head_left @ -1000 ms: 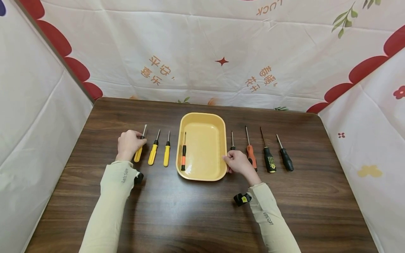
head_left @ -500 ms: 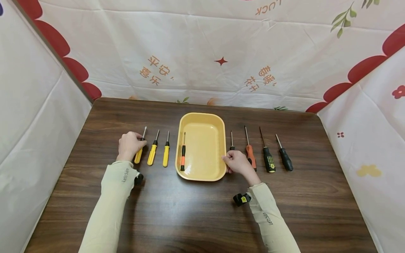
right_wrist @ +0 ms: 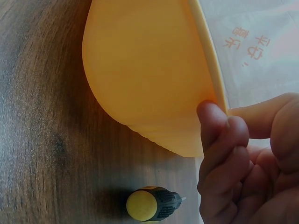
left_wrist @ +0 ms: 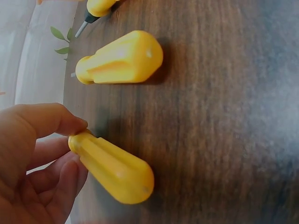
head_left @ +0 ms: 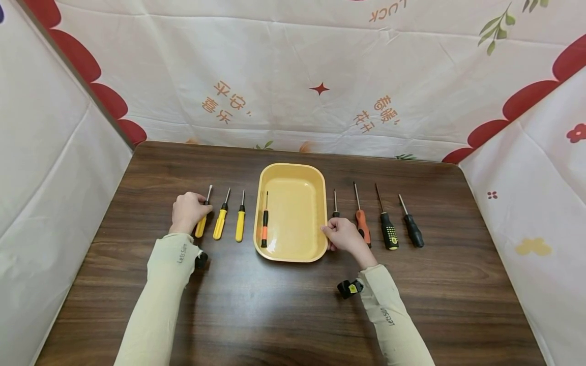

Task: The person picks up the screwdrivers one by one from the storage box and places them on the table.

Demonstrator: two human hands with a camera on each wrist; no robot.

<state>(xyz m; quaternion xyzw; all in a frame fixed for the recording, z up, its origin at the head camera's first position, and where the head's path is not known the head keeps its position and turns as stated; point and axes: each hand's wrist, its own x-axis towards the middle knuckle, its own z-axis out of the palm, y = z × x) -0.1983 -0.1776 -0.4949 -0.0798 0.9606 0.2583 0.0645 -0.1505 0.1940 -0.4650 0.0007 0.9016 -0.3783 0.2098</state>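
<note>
My left hand (head_left: pixel 186 212) pinches the leftmost yellow-handled screwdriver (left_wrist: pixel 117 170) near the neck, between thumb and fingers. Its flat metal tip points to the far side of the table in the head view. Two more yellow screwdrivers (head_left: pixel 221 223) (head_left: pixel 240 226) lie just to its right. On the tray's right side, my right hand (head_left: pixel 344 234) grips the rim of the yellow plastic tray (right_wrist: pixel 212 56), thumb over one side and fingers curled against the other. Inside the tray, along its left wall, lies a thin black-and-orange screwdriver (head_left: pixel 265 226).
Right of the tray lies a screwdriver (right_wrist: pixel 142 205) with a yellow handle end, partly hidden by my right hand in the head view. Beyond it are an orange one (head_left: pixel 361 221), a black-and-yellow one (head_left: pixel 389 231) and a black one (head_left: pixel 414 231). A printed cloth (head_left: pixel 284 61) hangs behind the table.
My left hand and its screwdriver have shifted slightly nearer the table's front. The right hand and the tray keep their places.
</note>
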